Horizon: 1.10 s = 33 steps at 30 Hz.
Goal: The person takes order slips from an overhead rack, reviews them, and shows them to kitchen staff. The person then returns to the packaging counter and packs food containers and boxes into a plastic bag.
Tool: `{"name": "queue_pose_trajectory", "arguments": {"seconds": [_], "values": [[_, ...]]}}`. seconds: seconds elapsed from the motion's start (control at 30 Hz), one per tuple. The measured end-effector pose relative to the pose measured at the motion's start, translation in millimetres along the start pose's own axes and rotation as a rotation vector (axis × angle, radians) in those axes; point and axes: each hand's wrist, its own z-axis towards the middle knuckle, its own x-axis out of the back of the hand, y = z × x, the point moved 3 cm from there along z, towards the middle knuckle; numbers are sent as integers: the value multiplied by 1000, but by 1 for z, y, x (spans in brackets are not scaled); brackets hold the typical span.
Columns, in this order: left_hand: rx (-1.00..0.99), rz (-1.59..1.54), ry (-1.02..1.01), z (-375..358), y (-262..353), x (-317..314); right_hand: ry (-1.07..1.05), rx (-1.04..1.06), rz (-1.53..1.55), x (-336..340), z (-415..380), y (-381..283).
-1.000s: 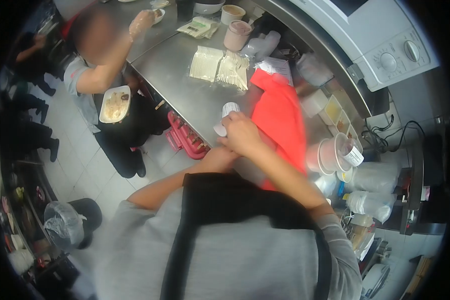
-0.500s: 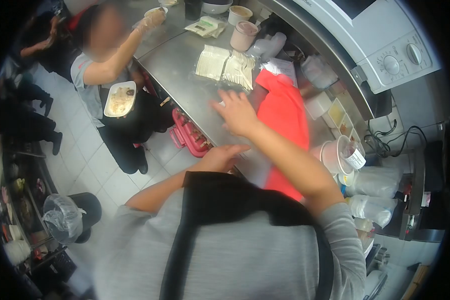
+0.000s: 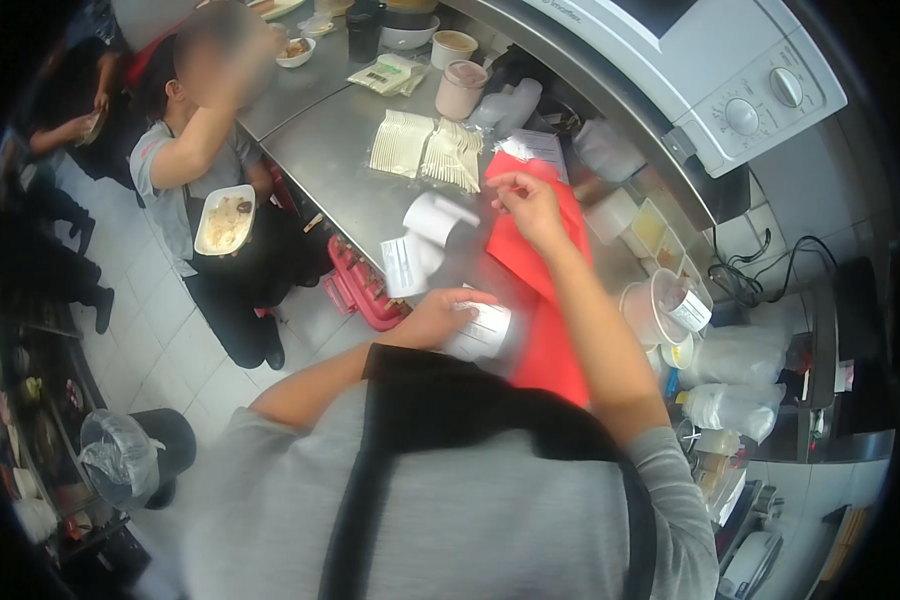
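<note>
In the head view, the left hand [image 3: 435, 320], at the frame's centre, has its fingers clamped on a printed paper slip [image 3: 485, 330]. The right hand [image 3: 532, 212], higher up, hangs over a red sheet [image 3: 518, 248], fingers curled (whether on anything, one cannot tell). Curled white paper [image 3: 401, 268] near the steel bench's [image 3: 322, 165] edge could fall if brushed. It looks thin and springy; the sheet, limp.

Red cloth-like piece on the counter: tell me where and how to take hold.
Probably pinch the red piece by its far end from above with the right hand: it lies long and flat; white paper labels crowd its left side.
</note>
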Motion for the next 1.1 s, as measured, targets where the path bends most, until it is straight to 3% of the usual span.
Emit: {"name": "queue_pose_trajectory", "arguments": {"seconds": [0.07,0.1,0.13,0.2,0.3,0.4,0.47,0.53,0.57,0.63,0.7,0.8,0.87,0.93,0.97,1.0,1.03,1.1], "values": [[41,-70,-11,12,-20,13,96,94,-257,5,-6,19],[100,-136,-9,15,-27,20,79,-13,-310,2,-12,16],[155,-203,-4,19,-32,30,54,91,-374,-7,-19,6],[208,-326,-136,25,-32,51,-12,313,-497,-41,-29,-21],[208,-552,-380,28,-26,69,-205,378,-630,-92,-30,-4],[157,-437,-332,31,-30,68,146,114,-849,-85,-18,7],[172,-544,-346,22,-36,70,2,-158,-687,-83,-19,52],[138,-274,-224,12,-45,79,-169,-368,-385,-80,-5,84],[80,-235,-130,5,-43,83,-40,-241,-371,-79,-8,68],[-39,-164,46,-14,-30,84,75,275,-451,-70,-23,16],[-76,-536,128,-13,11,63,126,740,-520,-62,-46,-34],[-246,-549,239,0,57,61,64,881,-590,-45,-83,-69],[-344,-367,274,9,78,58,83,780,-608,-30,-97,-100],[-392,-180,279,19,97,51,54,559,-339,-12,-103,-111],[-441,-169,300,22,107,40,15,391,-59,-2,-104,-107],[-447,-18,325,27,112,33,-20,231,222,8,-104,-103],[-460,134,345,32,117,28,-24,165,306,15,-101,-94],[-518,438,419,36,134,9,135,103,124,30,-107,-101]]}}
